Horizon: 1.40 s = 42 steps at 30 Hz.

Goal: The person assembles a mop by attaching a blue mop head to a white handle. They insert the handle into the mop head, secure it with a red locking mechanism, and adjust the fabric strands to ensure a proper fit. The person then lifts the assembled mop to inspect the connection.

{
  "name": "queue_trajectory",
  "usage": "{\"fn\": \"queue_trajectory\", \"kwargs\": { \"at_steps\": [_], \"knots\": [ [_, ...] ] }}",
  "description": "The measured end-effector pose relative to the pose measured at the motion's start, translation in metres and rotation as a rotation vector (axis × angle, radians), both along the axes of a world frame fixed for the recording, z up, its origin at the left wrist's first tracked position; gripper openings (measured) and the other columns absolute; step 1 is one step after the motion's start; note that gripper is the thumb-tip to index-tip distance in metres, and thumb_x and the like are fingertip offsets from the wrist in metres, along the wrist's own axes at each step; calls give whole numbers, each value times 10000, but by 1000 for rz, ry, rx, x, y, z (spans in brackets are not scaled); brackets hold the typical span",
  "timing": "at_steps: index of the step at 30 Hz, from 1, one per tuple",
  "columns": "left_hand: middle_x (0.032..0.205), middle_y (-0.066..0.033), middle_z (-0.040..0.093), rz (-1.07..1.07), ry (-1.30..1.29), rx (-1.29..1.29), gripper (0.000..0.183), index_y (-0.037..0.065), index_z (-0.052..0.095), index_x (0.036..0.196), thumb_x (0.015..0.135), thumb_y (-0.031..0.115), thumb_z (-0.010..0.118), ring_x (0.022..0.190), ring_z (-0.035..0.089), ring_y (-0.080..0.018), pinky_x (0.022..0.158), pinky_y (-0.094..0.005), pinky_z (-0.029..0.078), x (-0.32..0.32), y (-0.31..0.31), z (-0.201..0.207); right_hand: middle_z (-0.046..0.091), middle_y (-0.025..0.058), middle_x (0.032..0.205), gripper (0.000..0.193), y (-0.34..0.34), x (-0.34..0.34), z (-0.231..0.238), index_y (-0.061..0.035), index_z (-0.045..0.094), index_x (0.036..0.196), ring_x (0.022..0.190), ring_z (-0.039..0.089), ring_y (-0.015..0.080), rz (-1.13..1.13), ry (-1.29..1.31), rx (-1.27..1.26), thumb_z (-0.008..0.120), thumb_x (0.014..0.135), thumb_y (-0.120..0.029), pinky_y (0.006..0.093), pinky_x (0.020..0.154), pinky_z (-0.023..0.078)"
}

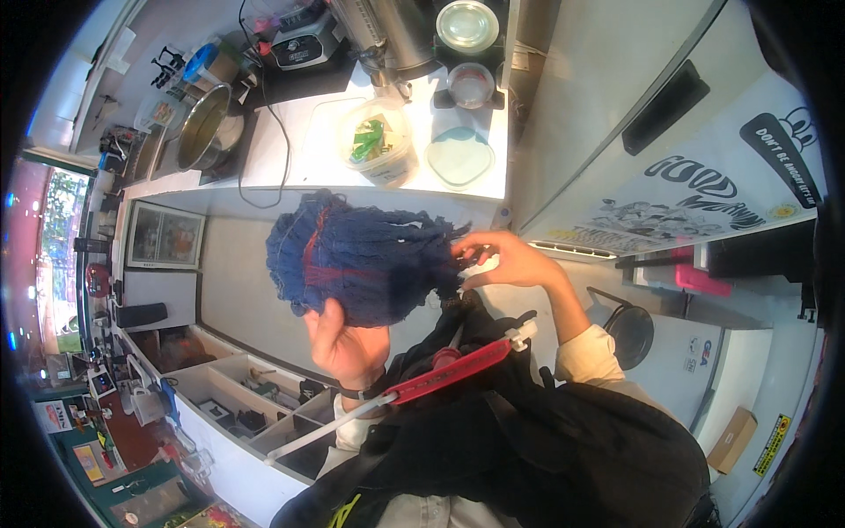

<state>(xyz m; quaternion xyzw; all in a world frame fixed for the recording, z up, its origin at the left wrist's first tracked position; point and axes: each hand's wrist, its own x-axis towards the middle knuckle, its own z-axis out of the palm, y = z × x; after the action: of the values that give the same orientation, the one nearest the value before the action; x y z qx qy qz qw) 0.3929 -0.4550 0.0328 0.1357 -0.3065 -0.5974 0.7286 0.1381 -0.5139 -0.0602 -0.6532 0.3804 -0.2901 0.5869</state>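
A blue mop head of frayed cloth strands, with a red stitched band across it, hangs sideways in front of me. My left hand grips its lower edge, thumb over the cloth and the other fingers hidden underneath. Beside the ragged strand ends on the right, my right hand has its fingers bent and apart from the thumb, the fingertips close to or touching the strands. Slanting across my dark clothing is a red plastic bar with white ends; a white rod runs down-left from it.
Beyond the mop head stands a white counter carrying a plastic tub, a lid, a metal pot and a steel dispenser. A refrigerator rises on the right. Open compartments lie at lower left, near a round black stool on the other side.
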Motion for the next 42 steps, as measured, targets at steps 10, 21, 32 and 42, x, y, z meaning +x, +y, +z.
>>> {"fn": "queue_trajectory", "kwargs": {
  "at_steps": [10, 21, 32, 42],
  "knots": [
    [1519, -119, 478, 43, 16, -82, 535, 84, 453, 1480, 1046, 397, 457, 1413, 414, -338, 1181, -571, 259, 9, 3, -2, 685, 59, 1057, 230, -7, -9, -31, -27, 639, 1196, 926, 628, 142, -124, -21, -5, 607, 1005, -152, 304, 848, 501],
    [1529, -125, 459, 125, 63, -77, 617, 61, 404, 1505, 1044, 471, 427, 1408, 407, -326, 1188, -539, 239, 0, 4, 1, 553, -57, 829, 243, -9, -88, 72, -18, 651, 1071, 719, 470, 37, -299, -199, 37, 531, 1052, -229, 206, 621, 378],
    [1557, -111, 415, 98, 87, 6, 969, 51, 321, 1545, 915, 780, 426, 1426, 371, -299, 1202, -509, 219, -12, 5, -3, 564, 127, 1258, 260, -20, -62, 139, 10, 499, 1209, 972, 623, 144, -442, -468, -444, 570, 1022, -155, 312, 897, 508],
    [1602, -109, 360, 62, 0, 105, 1020, 70, 278, 1571, 896, 831, 357, 1468, 333, -301, 1224, -512, 198, -11, 11, -10, 481, 160, 1225, 230, -30, -44, 203, -34, 644, 1004, 1183, 442, 234, -910, 270, -1295, 742, 927, -226, 336, 929, 405]
  ]
}}
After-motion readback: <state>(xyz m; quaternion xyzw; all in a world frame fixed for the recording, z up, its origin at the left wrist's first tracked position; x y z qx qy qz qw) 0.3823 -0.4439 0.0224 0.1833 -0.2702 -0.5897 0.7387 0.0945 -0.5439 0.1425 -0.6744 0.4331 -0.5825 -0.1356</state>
